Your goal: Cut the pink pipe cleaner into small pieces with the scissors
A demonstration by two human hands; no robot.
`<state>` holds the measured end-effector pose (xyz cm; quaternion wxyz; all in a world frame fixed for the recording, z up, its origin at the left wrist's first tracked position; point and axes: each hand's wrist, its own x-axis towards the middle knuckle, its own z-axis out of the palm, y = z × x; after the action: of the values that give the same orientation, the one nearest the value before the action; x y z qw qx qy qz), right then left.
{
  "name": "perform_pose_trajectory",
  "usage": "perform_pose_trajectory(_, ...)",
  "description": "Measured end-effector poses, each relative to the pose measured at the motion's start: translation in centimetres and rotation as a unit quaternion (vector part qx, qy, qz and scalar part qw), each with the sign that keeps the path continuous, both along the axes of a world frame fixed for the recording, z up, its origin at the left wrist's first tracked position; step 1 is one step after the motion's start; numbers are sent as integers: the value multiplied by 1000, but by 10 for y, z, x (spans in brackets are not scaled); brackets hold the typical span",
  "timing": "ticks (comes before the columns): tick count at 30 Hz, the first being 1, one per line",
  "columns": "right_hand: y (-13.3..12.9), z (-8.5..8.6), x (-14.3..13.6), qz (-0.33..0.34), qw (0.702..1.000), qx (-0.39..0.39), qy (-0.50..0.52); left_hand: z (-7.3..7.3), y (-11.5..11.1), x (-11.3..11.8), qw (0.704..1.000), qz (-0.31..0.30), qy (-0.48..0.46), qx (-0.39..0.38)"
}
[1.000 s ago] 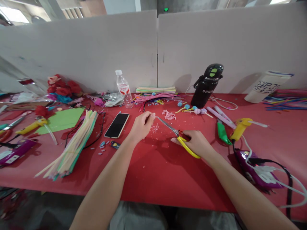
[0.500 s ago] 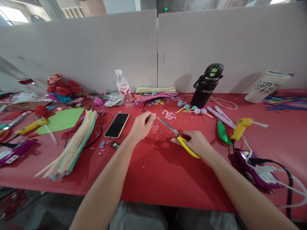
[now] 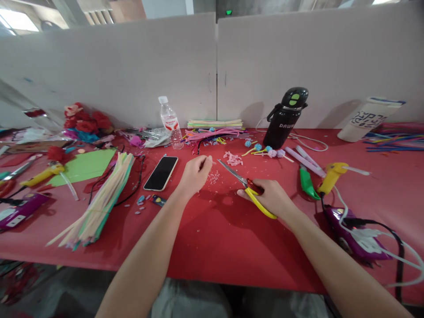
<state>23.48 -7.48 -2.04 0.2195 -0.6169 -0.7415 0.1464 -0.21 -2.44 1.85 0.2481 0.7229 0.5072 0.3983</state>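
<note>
My left hand [image 3: 196, 174] is closed in a pinch on a small pale pink piece [image 3: 213, 162], a short end of which shows past the fingertips. In my right hand [image 3: 273, 196] is a pair of scissors [image 3: 256, 203] with yellow and red handles, the blades pointing up and left. The scissors' tips are a small gap from the pinched piece, and the blades look closed. Tiny pink clippings [image 3: 214, 176] lie scattered under my left fingertips. Just beyond the blades is a pile of short pink fuzzy pieces [image 3: 232, 159].
Fuzzy-stem bundles lie left [image 3: 101, 203] and at the back [image 3: 215, 132]. A phone [image 3: 161, 173] and water bottle [image 3: 171, 126] are left of centre. Right are a black flask [image 3: 285, 119], small blue and lilac pompom pieces [image 3: 258, 147], a yellow glue gun [image 3: 332, 178] and a purple power strip [image 3: 356, 240].
My left hand has shifted slightly left with the small piece, away from the scissors' tips. The right hand and scissors have hardly moved.
</note>
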Motion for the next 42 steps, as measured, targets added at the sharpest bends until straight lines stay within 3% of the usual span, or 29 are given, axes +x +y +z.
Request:
perform_pose_trajectory(15,-1,1,-2,6,1000,-8,-11,7,-3,4,995,-9,-84,-52)
perform_pose_trajectory(42,-1,-1,-3,-11,999,6,-36,2,1,5,965,-45,-204,-161)
